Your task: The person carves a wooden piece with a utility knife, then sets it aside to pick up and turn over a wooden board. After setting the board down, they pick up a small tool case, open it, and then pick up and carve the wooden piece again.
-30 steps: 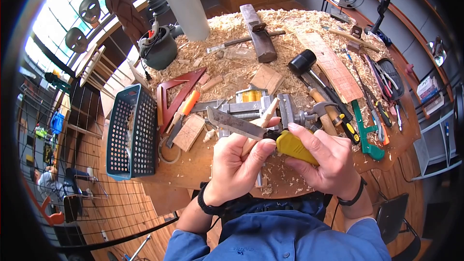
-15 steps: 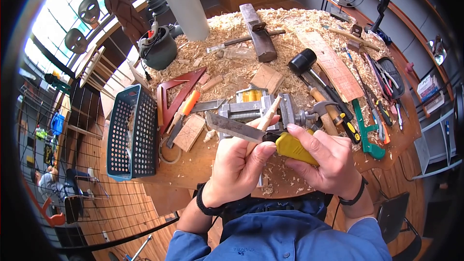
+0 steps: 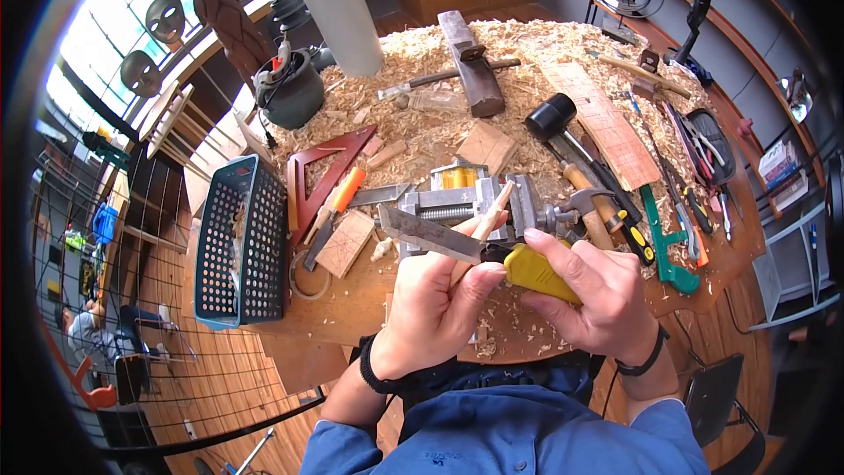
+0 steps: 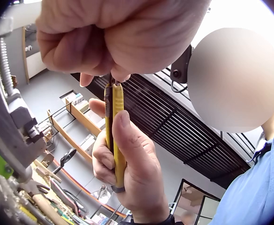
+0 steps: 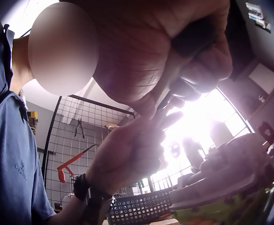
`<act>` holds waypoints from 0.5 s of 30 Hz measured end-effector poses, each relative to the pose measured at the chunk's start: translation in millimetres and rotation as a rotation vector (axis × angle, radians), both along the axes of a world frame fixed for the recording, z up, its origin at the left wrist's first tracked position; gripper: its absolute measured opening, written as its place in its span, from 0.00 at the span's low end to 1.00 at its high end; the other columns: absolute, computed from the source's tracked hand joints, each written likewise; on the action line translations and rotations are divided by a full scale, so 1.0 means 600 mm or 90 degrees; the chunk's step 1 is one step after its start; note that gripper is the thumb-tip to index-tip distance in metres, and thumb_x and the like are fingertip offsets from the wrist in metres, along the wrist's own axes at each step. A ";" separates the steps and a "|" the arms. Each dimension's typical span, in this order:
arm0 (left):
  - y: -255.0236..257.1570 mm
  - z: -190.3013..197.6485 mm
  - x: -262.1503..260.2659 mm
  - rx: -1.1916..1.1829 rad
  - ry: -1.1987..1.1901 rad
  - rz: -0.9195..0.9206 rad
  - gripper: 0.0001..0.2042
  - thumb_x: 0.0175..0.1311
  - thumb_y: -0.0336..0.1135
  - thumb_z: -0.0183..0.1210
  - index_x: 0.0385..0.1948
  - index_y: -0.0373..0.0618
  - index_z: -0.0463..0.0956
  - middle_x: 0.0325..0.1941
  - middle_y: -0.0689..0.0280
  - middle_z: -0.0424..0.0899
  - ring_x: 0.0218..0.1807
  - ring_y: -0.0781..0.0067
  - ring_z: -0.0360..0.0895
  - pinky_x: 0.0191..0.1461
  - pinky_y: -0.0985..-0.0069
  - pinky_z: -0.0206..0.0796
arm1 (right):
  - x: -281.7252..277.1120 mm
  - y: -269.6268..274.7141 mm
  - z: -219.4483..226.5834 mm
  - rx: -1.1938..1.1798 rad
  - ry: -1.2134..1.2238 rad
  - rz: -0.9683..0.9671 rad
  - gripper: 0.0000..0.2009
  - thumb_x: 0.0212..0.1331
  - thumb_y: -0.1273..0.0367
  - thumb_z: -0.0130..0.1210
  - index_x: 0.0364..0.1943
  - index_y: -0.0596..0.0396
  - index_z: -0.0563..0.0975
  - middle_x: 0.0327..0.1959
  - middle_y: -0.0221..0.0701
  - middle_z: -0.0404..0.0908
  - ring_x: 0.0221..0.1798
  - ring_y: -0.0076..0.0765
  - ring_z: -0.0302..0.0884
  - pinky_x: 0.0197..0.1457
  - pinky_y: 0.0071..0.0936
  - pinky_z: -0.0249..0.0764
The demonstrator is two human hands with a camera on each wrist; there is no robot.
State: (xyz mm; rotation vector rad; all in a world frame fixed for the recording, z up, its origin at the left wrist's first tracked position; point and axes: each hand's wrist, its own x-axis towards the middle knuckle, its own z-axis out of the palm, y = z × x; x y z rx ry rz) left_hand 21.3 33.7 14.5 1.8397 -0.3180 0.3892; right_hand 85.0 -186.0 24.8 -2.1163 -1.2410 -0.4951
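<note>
In the head view my left hand [image 3: 432, 301] grips a slim, pale wooden stick [image 3: 490, 222], its pointed end sticking up past the fingers. My right hand [image 3: 598, 295] is wrapped around the yellow handle of a knife [image 3: 541, 273]. The knife's broad grey blade [image 3: 431, 236] points left and crosses the stick just above the left hand. Near the handle, the left thumb presses at the base of the blade. From below, the left wrist view shows right fingers curled about the yellow handle [image 4: 119, 154]. Backlight blurs both hands in the right wrist view.
Just beyond the hands stands a metal vise [image 3: 457, 202]. A perforated basket [image 3: 264, 251], a set square [image 3: 308, 176] and an orange-handled knife [image 3: 338, 202] lie left. On the right are a black mallet [image 3: 550, 114], a claw hammer [image 3: 593, 202] and a green-handled saw [image 3: 673, 268]. Shavings cover the far bench.
The knife blade's tip has dipped slightly, and the stick has shifted a little to the right, its tip leaning further. Both hands keep their grips.
</note>
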 end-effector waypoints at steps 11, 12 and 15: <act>-0.002 0.006 -0.008 -0.026 0.072 0.015 0.17 0.74 0.30 0.60 0.61 0.33 0.77 0.56 0.53 0.87 0.51 0.69 0.84 0.56 0.71 0.74 | -0.003 0.003 -0.001 0.004 -0.019 -0.019 0.33 0.55 0.59 0.72 0.66 0.57 0.77 0.23 0.28 0.67 0.20 0.32 0.71 0.24 0.33 0.70; -0.004 0.007 -0.008 -0.037 0.072 0.014 0.17 0.75 0.30 0.60 0.61 0.33 0.77 0.55 0.53 0.88 0.50 0.69 0.85 0.56 0.71 0.74 | -0.002 0.003 0.000 0.004 -0.018 -0.018 0.33 0.55 0.59 0.72 0.66 0.56 0.77 0.23 0.28 0.67 0.20 0.32 0.71 0.24 0.33 0.70; -0.006 0.000 0.004 -0.053 -0.028 0.005 0.17 0.75 0.30 0.59 0.61 0.32 0.77 0.51 0.55 0.90 0.43 0.75 0.84 0.51 0.74 0.75 | -0.002 0.001 0.000 0.000 -0.001 -0.003 0.33 0.55 0.59 0.72 0.66 0.56 0.77 0.23 0.28 0.67 0.20 0.32 0.71 0.24 0.33 0.70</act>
